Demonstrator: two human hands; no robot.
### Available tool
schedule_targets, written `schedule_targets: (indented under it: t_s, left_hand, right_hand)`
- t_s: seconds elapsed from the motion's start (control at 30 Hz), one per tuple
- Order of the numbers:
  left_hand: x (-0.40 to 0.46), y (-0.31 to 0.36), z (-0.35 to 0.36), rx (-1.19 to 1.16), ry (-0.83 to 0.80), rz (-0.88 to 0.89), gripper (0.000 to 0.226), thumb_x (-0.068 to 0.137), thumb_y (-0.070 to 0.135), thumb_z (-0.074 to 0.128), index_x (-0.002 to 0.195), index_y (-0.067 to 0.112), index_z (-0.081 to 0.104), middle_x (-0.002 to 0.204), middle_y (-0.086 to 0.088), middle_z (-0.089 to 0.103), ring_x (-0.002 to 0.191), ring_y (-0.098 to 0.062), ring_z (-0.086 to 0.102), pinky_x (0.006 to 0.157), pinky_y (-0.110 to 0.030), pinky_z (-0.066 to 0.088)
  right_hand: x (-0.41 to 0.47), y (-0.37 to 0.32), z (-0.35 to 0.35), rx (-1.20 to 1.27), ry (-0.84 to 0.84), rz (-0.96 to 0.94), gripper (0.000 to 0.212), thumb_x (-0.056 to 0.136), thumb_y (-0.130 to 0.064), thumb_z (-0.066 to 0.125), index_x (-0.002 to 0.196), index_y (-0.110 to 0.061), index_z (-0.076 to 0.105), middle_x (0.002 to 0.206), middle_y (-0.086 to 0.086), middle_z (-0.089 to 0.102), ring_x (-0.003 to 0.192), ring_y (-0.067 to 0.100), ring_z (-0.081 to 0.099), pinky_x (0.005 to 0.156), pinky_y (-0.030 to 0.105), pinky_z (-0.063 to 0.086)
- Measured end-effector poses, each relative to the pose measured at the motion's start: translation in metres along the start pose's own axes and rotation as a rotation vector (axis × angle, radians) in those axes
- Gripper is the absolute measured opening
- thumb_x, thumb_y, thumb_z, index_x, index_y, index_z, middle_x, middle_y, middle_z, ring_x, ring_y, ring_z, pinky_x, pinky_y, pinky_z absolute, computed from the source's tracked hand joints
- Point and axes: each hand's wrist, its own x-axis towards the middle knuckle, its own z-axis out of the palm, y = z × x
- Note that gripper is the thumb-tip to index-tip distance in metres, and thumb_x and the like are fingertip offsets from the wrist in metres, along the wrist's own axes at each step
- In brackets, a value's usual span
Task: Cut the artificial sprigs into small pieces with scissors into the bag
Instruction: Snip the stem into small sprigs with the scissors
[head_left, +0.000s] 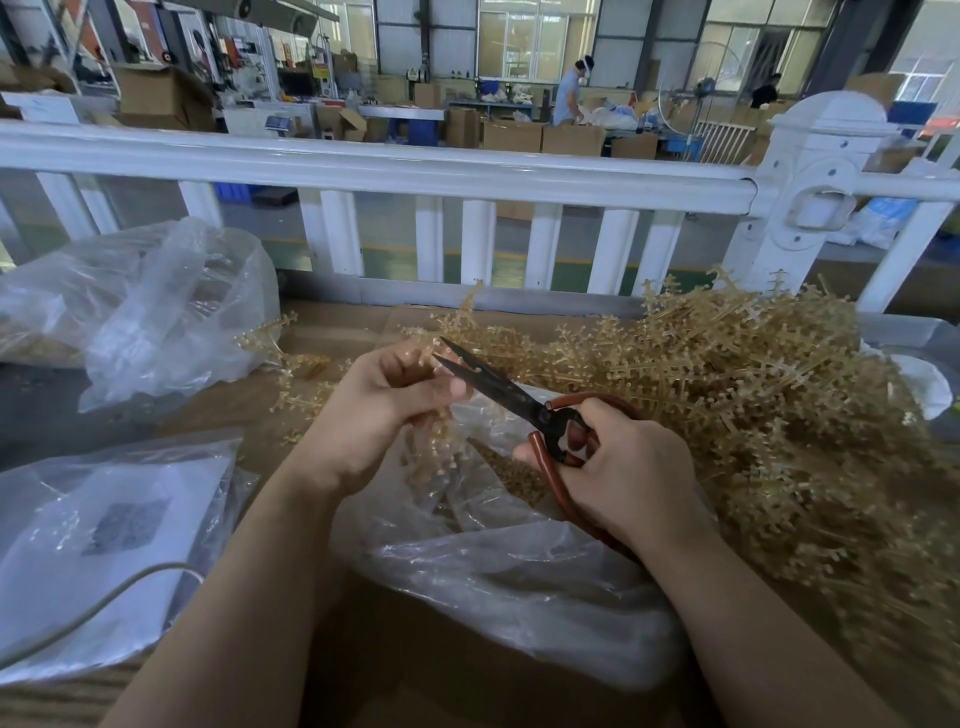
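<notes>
Your two bare arms come up from the bottom of the frame, and they are the closest things. Your left hand (384, 410) sits in the middle of the frame, with its fingers curled around one sprig (434, 415), a thin tan plastic stem with lots of tiny knobby branches. Your right hand (621, 473) is just to the right of it, and its fingers are wrapped around the red-brown handles of one pair of scissors (519, 402). The two dark blades point up and to the left, and they are open a little at the tips, right beside your left fingers (447, 387) and the sprig. Under both hands, in the lower middle, lies one clear plastic bag (509, 571) with its mouth open. Inside it you can see a small heap of cut pieces (511, 470), little and tan. On the right side of the frame there is one big pile of sprigs (769, 410), far too many to count, all tangled and the same tan colour. A few loose sprigs (296, 374) lie left of your left hand. There are two more clear bags: a puffy bag (150, 317) at the middle left, and a flat bag (104, 540) at the lower left with a white sheet inside it. A white fence (395, 171) runs across the frame behind it all.
</notes>
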Motion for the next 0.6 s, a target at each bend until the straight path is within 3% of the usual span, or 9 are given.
schedule_targets:
  t_s: [0.1, 0.17, 0.4, 0.6]
  left_hand:
    - [-0.0004, -0.0004, -0.0018, -0.001, 0.024, 0.010, 0.009, 0.085, 0.019, 0.071, 0.077, 0.017, 0.074, 0.070, 0.000, 0.068, 0.064, -0.013, 0.058, 0.064, -0.026, 0.041]
    - [-0.0009, 0.0009, -0.0004, 0.025, 0.028, 0.039, 0.011, 0.085, 0.021, 0.069, 0.076, 0.021, 0.075, 0.069, 0.002, 0.067, 0.063, -0.011, 0.056, 0.060, -0.023, 0.039]
    - [0.0003, 0.0007, 0.0011, 0.042, 0.047, 0.083, 0.014, 0.085, 0.020, 0.066, 0.072, 0.024, 0.071, 0.064, -0.003, 0.056, 0.059, -0.011, 0.047, 0.056, -0.020, 0.036]
    - [-0.0006, -0.0004, 0.0026, 0.023, 0.022, 0.105, 0.008, 0.085, 0.018, 0.067, 0.082, 0.023, 0.073, 0.067, 0.008, 0.059, 0.063, -0.008, 0.049, 0.061, -0.016, 0.042]
  right_hand:
    - [-0.0003, 0.0017, -0.0006, 0.011, 0.003, 0.005, 0.062, 0.076, -0.089, 0.047, 0.085, -0.030, 0.067, 0.069, -0.017, 0.066, 0.061, 0.003, 0.065, 0.052, 0.015, 0.045]
    - [-0.0003, 0.0021, -0.0010, 0.021, 0.010, -0.006, 0.062, 0.077, -0.088, 0.047, 0.086, -0.030, 0.067, 0.069, -0.017, 0.066, 0.060, 0.003, 0.065, 0.051, 0.011, 0.042]
    - [-0.0007, 0.0030, 0.0007, 0.050, 0.043, -0.040, 0.062, 0.080, -0.089, 0.045, 0.086, -0.031, 0.066, 0.068, -0.016, 0.065, 0.060, 0.004, 0.065, 0.052, 0.023, 0.054]
    - [-0.0023, 0.0042, 0.0002, 0.097, 0.007, -0.022, 0.064, 0.077, -0.094, 0.041, 0.097, -0.037, 0.064, 0.072, -0.023, 0.063, 0.067, 0.000, 0.067, 0.057, 0.011, 0.047]
